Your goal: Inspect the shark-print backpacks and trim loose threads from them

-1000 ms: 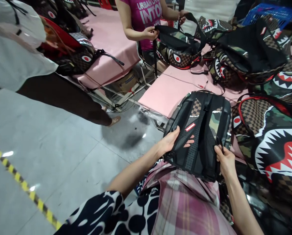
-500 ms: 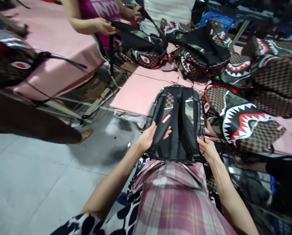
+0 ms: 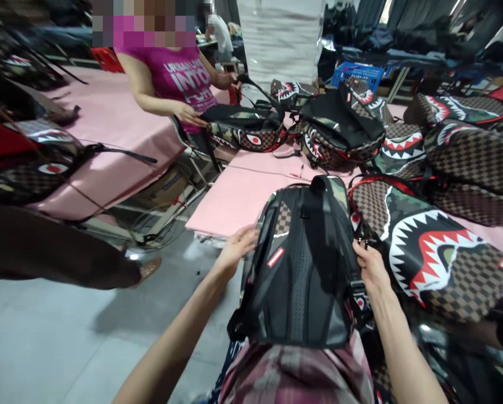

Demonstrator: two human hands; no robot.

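Note:
A black-backed backpack (image 3: 297,269) lies with its padded back panel up, its lower end against my plaid apron (image 3: 293,373). A small red label and a brown checkered patch show on its left strap. My left hand (image 3: 237,249) is at the bag's left side with fingers stretched out, close to or touching its edge. My right hand (image 3: 371,266) has thumb and fingers closed on the right edge, near small dark metal pieces that look like zipper pulls. The bag's front faces down, hidden.
Beyond the bag is a pink-covered table (image 3: 222,196). A shark-mouth backpack (image 3: 437,247) lies close on the right, with several more behind. Across the table, a person in a magenta shirt (image 3: 184,78) handles another backpack (image 3: 247,129). At left, a person's leg (image 3: 58,247) stands near another pink table.
My view has tilted up. The backpack's straps no longer lie spread across its back panel. My left hand has moved from the left strap to the bag's outer side; my right stays at the right edge.

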